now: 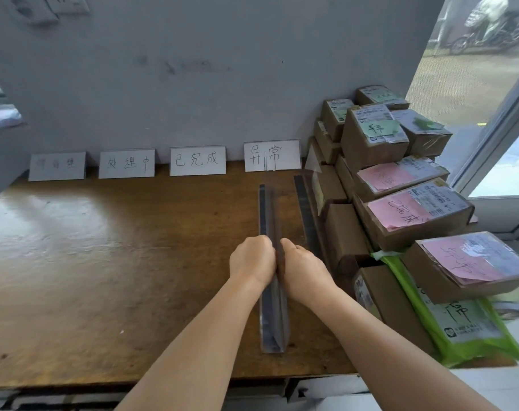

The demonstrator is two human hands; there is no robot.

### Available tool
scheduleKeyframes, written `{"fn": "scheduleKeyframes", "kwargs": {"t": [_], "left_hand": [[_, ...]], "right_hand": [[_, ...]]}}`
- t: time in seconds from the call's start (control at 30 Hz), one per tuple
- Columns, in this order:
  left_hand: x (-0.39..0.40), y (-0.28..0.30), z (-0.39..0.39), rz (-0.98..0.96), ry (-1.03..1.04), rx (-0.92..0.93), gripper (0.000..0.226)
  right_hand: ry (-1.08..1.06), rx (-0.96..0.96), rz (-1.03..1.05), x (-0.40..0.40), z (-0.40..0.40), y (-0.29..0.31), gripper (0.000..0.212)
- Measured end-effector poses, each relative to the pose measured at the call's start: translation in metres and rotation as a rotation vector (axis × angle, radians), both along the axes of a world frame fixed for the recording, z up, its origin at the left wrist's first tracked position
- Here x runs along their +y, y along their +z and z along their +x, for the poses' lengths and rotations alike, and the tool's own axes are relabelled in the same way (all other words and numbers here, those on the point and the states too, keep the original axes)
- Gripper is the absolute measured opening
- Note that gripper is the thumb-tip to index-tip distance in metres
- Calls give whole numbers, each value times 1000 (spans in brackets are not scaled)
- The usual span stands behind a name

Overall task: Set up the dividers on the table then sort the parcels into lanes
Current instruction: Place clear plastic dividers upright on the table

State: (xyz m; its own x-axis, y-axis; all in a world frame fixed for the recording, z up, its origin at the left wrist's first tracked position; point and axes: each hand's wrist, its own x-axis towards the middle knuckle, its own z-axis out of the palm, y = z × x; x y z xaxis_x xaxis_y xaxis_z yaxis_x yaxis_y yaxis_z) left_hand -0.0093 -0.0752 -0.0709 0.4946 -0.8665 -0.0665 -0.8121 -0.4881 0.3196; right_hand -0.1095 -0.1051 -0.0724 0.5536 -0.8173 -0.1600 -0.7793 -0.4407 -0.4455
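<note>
A long clear divider (270, 315) with dark base strips stands upright on the brown wooden table (104, 262), running from the front edge toward the back. My left hand (251, 258) and my right hand (301, 266) grip it from either side near its middle. A second divider (307, 212) stands just to the right, against the parcels. Cardboard parcels (412, 215) with pink and green notes are stacked on the table's right end, and a green mailer bag (459, 330) lies at the front of the stack.
Several white handwritten label cards (197, 160) lean against the grey wall (193, 69) along the table's back edge. A glass door (489, 84) is at the far right. The table's front edge runs just below my forearms.
</note>
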Motion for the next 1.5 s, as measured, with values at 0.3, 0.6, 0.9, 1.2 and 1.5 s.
{"fn": "scheduleKeyframes", "kwargs": {"t": [0.3,0.6,0.9,1.2,1.5], "left_hand": [[38,-1,30,-1,126,10,24],[76,-2,101,81,242,40,35],[104,-1,161,-18,273,257,54],[104,-8,177,28,17,-58,53],[91,-21,189,51,26,-116,56]], "right_hand": [[18,-62,-51,13,15,-15,68],[31,-72,-131,43,69,-16,45],[-58,-16,-169,69,123,-12,47],[-163,-2,-160,54,134,-2,46],[-133,29,-157,14,147,4,34]]}}
